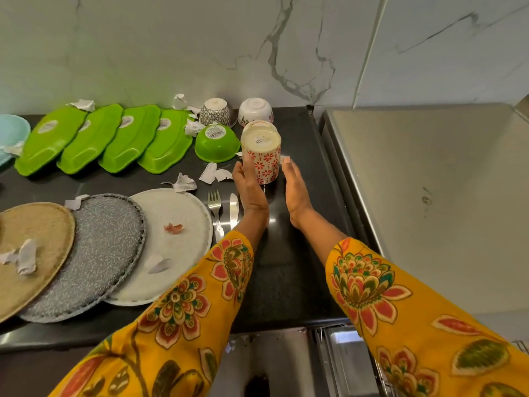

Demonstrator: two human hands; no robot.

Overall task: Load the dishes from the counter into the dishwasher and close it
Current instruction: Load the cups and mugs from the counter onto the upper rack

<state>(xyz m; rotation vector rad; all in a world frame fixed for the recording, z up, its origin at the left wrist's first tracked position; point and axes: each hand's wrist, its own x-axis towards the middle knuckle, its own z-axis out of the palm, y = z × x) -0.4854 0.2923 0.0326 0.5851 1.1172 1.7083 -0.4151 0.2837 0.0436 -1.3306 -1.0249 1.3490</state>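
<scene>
An upside-down cup with red flowers (264,164) stands on the black counter (286,267), with a second cup (259,126) right behind it. My left hand (250,190) touches the cup's left side with its fingers fairly straight. My right hand (294,190) is flat and upright just right of the cup, fingertips near its wall. Other dishes lie to the left: a green bowl (217,144), two patterned bowls (214,111) (255,110), several green trays (94,138), a white plate (171,239), a grey plate (97,259), a tan plate (37,247), a fork (215,207) and a knife (234,207).
Torn paper scraps (210,173) lie scattered among the dishes. A pale blue plate (11,130) shows at the far left edge. A wide stainless steel surface (429,196) adjoins the counter on the right. Below the counter's front edge, steel parts (340,359) are partly visible.
</scene>
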